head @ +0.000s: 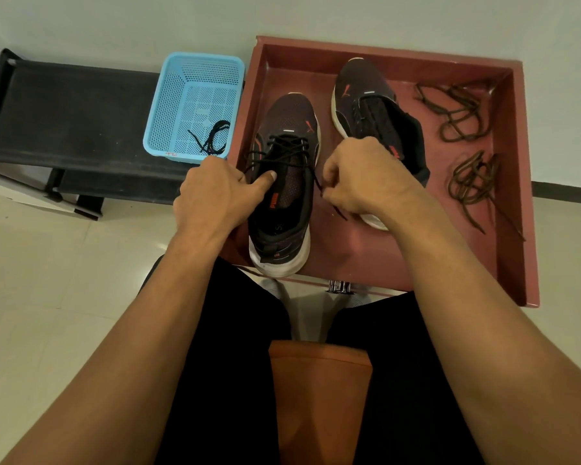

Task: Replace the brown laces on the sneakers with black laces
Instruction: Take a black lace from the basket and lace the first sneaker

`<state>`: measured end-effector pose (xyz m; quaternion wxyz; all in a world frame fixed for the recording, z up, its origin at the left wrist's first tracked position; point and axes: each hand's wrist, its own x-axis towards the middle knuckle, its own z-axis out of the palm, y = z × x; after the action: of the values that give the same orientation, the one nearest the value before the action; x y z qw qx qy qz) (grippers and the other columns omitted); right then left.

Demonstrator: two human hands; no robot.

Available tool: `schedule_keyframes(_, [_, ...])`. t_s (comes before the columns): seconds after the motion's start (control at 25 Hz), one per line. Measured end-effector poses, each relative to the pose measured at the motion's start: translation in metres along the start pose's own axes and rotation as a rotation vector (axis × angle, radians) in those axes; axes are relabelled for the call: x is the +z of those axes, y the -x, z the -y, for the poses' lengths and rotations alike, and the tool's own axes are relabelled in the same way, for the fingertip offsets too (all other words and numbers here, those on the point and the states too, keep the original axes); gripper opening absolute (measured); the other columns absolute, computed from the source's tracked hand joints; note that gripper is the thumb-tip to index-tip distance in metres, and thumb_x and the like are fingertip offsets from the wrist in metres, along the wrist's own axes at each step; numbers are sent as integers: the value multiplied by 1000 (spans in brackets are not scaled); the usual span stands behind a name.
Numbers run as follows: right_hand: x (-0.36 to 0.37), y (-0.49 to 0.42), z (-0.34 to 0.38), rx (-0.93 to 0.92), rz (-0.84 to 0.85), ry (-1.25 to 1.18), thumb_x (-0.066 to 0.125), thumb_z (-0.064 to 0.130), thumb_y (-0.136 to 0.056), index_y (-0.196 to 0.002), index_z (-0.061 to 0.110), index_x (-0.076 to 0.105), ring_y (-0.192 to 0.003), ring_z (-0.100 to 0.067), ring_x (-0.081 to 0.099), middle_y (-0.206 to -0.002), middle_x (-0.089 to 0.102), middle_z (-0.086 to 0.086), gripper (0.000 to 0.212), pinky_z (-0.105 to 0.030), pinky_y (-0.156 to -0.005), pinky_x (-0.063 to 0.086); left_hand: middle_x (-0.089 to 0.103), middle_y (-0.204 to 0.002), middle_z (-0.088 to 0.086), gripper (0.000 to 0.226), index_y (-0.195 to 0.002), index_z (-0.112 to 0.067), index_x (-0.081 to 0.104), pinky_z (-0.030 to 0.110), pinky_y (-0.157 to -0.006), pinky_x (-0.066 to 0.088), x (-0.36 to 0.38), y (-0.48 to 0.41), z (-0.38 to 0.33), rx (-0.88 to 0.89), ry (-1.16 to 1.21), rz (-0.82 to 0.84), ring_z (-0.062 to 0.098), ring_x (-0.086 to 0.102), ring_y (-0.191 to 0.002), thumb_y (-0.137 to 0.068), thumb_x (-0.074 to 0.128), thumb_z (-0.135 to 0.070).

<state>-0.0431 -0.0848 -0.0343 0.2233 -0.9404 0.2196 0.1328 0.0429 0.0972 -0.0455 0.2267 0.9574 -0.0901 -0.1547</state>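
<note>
Here, near sneaker (282, 229): dark purple knit upper, white sole, orange logo on the toe side and orange lettering on the tongue; it stands upright at the front left of the red tray (517, 196), toe pointing away.
Black lace (289, 152): crossed through the near sneaker's eyelets, loose; one end runs off the right side into the right hand, its tip showing just below the fingers.
Left hand (212, 193): holds the near sneaker, thumb flat on the tongue, fingers bent down over the shoe's left side, tips hidden.
Right hand (366, 176): fingers curled tight, pinching the black lace end.
Far sneaker (366, 95): same colours, tilted on its side further back, heel hidden behind the right hand; its lacing cannot be made out.
Brown laces (457, 109): two tangled bundles along the tray's right side, clear of both shoes.
Blue basket (155, 129): on a black bench (74, 115), just left of the tray, holding a spare black lace (212, 139).
</note>
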Motion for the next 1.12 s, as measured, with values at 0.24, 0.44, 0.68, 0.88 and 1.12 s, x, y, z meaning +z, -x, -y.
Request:
schedule_keyframes(0.24, [7, 0, 4, 4, 76, 67, 75, 23, -88, -101, 12, 66, -78, -29, 66, -98, 64, -8, 19, -36, -70, 57, 50, -58, 1, 70, -48, -13, 46, 36, -69, 43, 1, -2, 1, 34, 6, -3, 33, 63, -78, -80, 74, -69])
schedule_keyframes(0.44, [-2, -4, 1, -96, -158, -158, 76, 25, -87, -88, 30, 75, -86, -20, 72, -91, 73, 3, 5, -40, -85, 62, 48, -56, 0, 71, -48, -12, 45, 35, -67, 41, 3, -3, 1, 43, 11, -8, 32, 61, -72, -79, 75, -68])
schedule_keyframes(0.68, [0, 2, 4, 26, 99, 59, 78, 17, -86, -91, 19, 74, -63, -22, 71, -74, 70, -5, 7, -39, -80, 64, 49, -57, 3, 68, -49, -11, 45, 35, -66, 40, 2, -3, 1, 74, 13, 2, 32, 59, -71, -86, 71, -62])
schedule_keyframes(0.88, [-6, 8, 11, 59, 183, -25, 74, 22, -94, -94, 14, 72, -50, -11, 71, -65, 75, 0, 8, -29, -64, 63, 45, -54, 1, 69, -48, -12, 42, 35, -65, 38, 5, -5, 0, 79, 45, 17, 31, 54, -65, -88, 71, -61])
schedule_keyframes(1.12, [-22, 15, 3, 44, 58, -282, 70, 20, -92, -99, 19, 63, -61, -11, 73, -68, 77, 0, 10, -28, -65, 59, 37, -45, -1, 74, -47, -10, 40, 31, -57, 33, 12, -8, -7, 110, 101, 30, 23, 46, -52, -88, 69, -65])
